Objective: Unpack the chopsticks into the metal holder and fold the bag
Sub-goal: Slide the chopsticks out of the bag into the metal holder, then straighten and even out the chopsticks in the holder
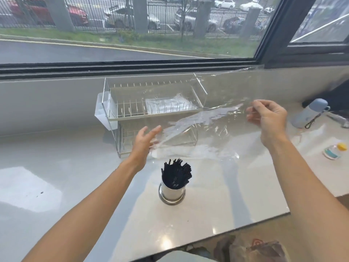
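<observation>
A shiny metal holder (172, 193) stands on the pale counter near the front, filled with a bundle of black chopsticks (176, 173) that stick upright out of it. Above and behind it a clear plastic bag (204, 125) is stretched out in the air, crumpled and glinting. My right hand (268, 118) pinches the bag's upper right part between thumb and fingers. My left hand (146, 138) is at the bag's lower left corner with fingers spread; they touch the plastic, but a grip cannot be made out.
A two-tier wire dish rack (151, 110) stands against the wall under the window, behind the bag. A pale blue flask (309, 114) and a small bottle with a yellow cap (335, 151) lie at the right. The counter's front edge (226, 233) runs diagonally below.
</observation>
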